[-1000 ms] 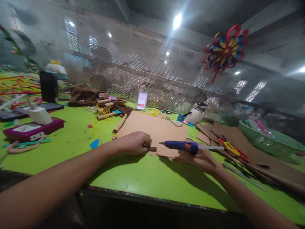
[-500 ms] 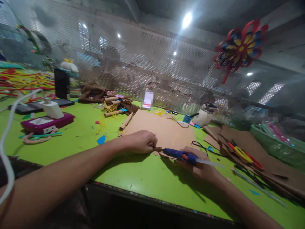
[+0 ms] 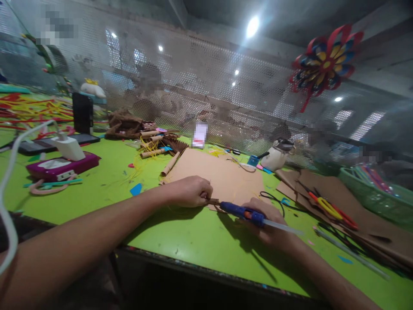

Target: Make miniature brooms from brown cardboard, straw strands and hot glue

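Observation:
My left hand is closed on a small brown paper piece, most of it hidden by the fingers. Wrapped round a blue hot glue gun, my right hand holds it with the nozzle at the end of the brown piece; I cannot tell whether they touch. A clear glue stick sticks out of the gun's back. Beneath and beyond both hands lies a tan cardboard sheet. Paper rolls tied with yellow strands lie to its left, beside a pleated brown paper piece.
Scissors rest on brown paper at the right, near a green basket. On the left stand a purple power strip with a white charger and a white cable. A perforated screen rises behind the table.
The glue gun's rear end has dipped slightly, while its nozzle stays at the brown piece. My left hand is nearly still.

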Demonstrator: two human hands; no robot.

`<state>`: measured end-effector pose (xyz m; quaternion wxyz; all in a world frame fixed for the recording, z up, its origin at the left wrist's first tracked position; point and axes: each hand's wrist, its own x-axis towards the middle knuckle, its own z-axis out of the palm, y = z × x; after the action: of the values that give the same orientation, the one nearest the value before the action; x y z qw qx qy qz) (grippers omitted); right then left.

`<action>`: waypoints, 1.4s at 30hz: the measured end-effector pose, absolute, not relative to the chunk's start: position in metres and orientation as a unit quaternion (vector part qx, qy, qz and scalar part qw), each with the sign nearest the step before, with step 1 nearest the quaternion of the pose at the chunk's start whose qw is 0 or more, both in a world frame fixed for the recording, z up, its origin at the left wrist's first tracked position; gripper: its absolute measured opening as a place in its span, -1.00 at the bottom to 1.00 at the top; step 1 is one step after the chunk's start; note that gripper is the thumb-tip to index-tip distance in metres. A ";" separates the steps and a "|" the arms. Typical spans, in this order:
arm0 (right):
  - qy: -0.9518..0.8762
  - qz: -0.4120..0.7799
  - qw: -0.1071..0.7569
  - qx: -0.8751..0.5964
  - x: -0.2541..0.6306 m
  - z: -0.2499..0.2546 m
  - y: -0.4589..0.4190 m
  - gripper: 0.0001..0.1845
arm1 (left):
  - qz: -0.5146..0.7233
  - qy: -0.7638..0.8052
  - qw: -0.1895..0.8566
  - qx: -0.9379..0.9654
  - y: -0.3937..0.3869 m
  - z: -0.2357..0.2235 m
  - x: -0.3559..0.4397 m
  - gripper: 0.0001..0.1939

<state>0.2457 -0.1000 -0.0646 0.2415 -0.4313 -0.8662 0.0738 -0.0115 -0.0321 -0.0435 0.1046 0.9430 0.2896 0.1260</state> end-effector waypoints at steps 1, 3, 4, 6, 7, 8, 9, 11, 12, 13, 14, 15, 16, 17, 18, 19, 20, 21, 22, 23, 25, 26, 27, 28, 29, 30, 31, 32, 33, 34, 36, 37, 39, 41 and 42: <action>-0.867 0.067 0.243 -0.430 0.245 -0.064 -0.101 -0.80 | 0.124 0.290 0.104 0.943 -0.032 -0.043 -0.011 -0.89; -0.868 0.051 0.251 -0.425 0.245 -0.065 -0.101 -0.81 | 0.121 0.289 0.102 0.944 -0.033 -0.043 -0.011 -0.89; -0.870 0.043 0.255 -0.420 0.245 -0.065 -0.101 -0.81 | 0.122 0.289 0.101 0.944 -0.033 -0.042 -0.011 -0.88; -0.872 0.031 0.261 -0.413 0.245 -0.066 -0.101 -0.83 | 0.124 0.286 0.098 0.945 -0.033 -0.043 -0.011 -0.89; -0.873 0.025 0.261 -0.411 0.246 -0.067 -0.101 -0.83 | 0.126 0.285 0.097 0.945 -0.033 -0.043 -0.011 -0.89; -0.875 0.020 0.259 -0.409 0.246 -0.067 -0.101 -0.84 | 0.126 0.283 0.097 0.946 -0.032 -0.043 -0.011 -0.89; -0.876 0.015 0.258 -0.408 0.247 -0.068 -0.100 -0.84 | 0.125 0.284 0.097 0.946 -0.032 -0.043 -0.011 -0.89; -0.878 0.008 0.255 -0.405 0.248 -0.068 -0.101 -0.85 | 0.124 0.286 0.098 0.945 -0.032 -0.044 -0.012 -0.89; -0.878 0.006 0.254 -0.406 0.248 -0.068 -0.101 -0.85 | 0.124 0.286 0.098 0.945 -0.033 -0.044 -0.012 -0.89; -0.877 0.005 0.254 -0.408 0.248 -0.068 -0.102 -0.85 | 0.124 0.287 0.098 0.945 -0.033 -0.044 -0.012 -0.88; -0.876 0.004 0.254 -0.410 0.247 -0.068 -0.102 -0.85 | 0.125 0.287 0.097 0.945 -0.033 -0.043 -0.012 -0.88; -0.874 0.004 0.254 -0.413 0.246 -0.067 -0.103 -0.85 | 0.126 0.286 0.096 0.945 -0.033 -0.043 -0.012 -0.88; -0.874 0.003 0.253 -0.415 0.245 -0.067 -0.104 -0.84 | 0.126 0.286 0.096 0.945 -0.033 -0.043 -0.011 -0.87; -0.874 0.002 0.252 -0.416 0.243 -0.066 -0.104 -0.84 | 0.125 0.286 0.096 0.945 -0.034 -0.043 -0.011 -0.87; -0.875 0.001 0.250 -0.415 0.242 -0.066 -0.104 -0.84 | 0.125 0.286 0.096 0.945 -0.034 -0.043 -0.011 -0.87; -0.877 -0.001 0.247 -0.412 0.241 -0.065 -0.104 -0.84 | 0.124 0.286 0.096 0.945 -0.034 -0.042 -0.011 -0.88; -0.880 -0.002 0.245 -0.407 0.240 -0.065 -0.104 -0.85 | 0.123 0.286 0.097 0.945 -0.034 -0.042 -0.011 -0.88; -0.883 -0.004 0.244 -0.402 0.239 -0.065 -0.103 -0.86 | 0.122 0.286 0.098 0.945 -0.034 -0.042 -0.011 -0.88; -0.885 -0.005 0.243 -0.397 0.239 -0.065 -0.103 -0.87 | 0.122 0.286 0.098 0.945 -0.034 -0.042 -0.011 -0.89; -0.886 -0.007 0.243 -0.395 0.239 -0.065 -0.102 -0.89 | 0.122 0.286 0.098 0.945 -0.034 -0.042 -0.011 -0.89; -0.886 -0.012 0.241 -0.395 0.239 -0.065 -0.102 -0.90 | 0.123 0.284 0.099 0.946 -0.034 -0.042 -0.011 -0.89; -0.885 -0.014 0.241 -0.397 0.239 -0.066 -0.102 -0.90 | 0.122 0.284 0.099 0.946 -0.033 -0.042 -0.011 -0.89; -0.884 -0.015 0.242 -0.400 0.240 -0.066 -0.102 -0.90 | 0.122 0.284 0.099 0.946 -0.033 -0.043 -0.012 -0.89; -0.884 -0.015 0.241 -0.401 0.240 -0.066 -0.103 -0.90 | 0.122 0.284 0.099 0.946 -0.033 -0.043 -0.012 -0.89; -0.884 -0.015 0.240 -0.401 0.240 -0.066 -0.103 -0.89 | 0.123 0.284 0.099 0.946 -0.033 -0.043 -0.012 -0.88; -0.884 -0.016 0.240 -0.401 0.241 -0.066 -0.104 -0.89 | 0.124 0.284 0.098 0.946 -0.033 -0.043 -0.012 -0.88; -0.883 -0.016 0.240 -0.402 0.241 -0.066 -0.104 -0.89 | 0.126 0.284 0.097 0.946 -0.032 -0.044 -0.012 -0.87; -0.882 -0.016 0.240 -0.405 0.242 -0.066 -0.105 -0.89 | 0.127 0.283 0.096 0.946 -0.032 -0.044 -0.011 -0.86; -0.881 -0.017 0.241 -0.407 0.243 -0.066 -0.106 -0.89 | 0.128 0.282 0.095 0.946 -0.032 -0.044 -0.011 -0.85; -0.880 -0.017 0.242 -0.408 0.244 -0.066 -0.106 -0.89 | 0.127 0.281 0.095 0.946 -0.032 -0.045 -0.011 -0.85; -0.880 -0.019 0.242 -0.408 0.246 -0.066 -0.107 -0.88 | 0.124 0.283 0.097 0.946 -0.031 -0.045 -0.011 -0.86; -0.881 -0.019 0.242 -0.407 0.247 -0.066 -0.107 -0.87 | 0.122 0.285 0.100 0.945 -0.031 -0.045 -0.011 -0.87; -0.879 -0.021 0.245 -0.408 0.248 -0.066 -0.108 -0.87 | 0.122 0.288 0.104 0.944 -0.030 -0.046 -0.011 -0.90; -0.876 -0.020 0.250 -0.411 0.249 -0.066 -0.108 -0.87 | 0.125 0.288 0.105 0.944 -0.030 -0.046 -0.011 -0.91; -0.875 -0.019 0.256 -0.410 0.249 -0.067 -0.109 -0.87 | 0.127 0.287 0.104 0.944 -0.030 -0.046 -0.011 -0.91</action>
<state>0.2493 -0.1086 -0.0665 0.2561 -0.4098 -0.8753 -0.0185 -0.0114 -0.0302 -0.0458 0.1042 0.9438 0.2871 0.1266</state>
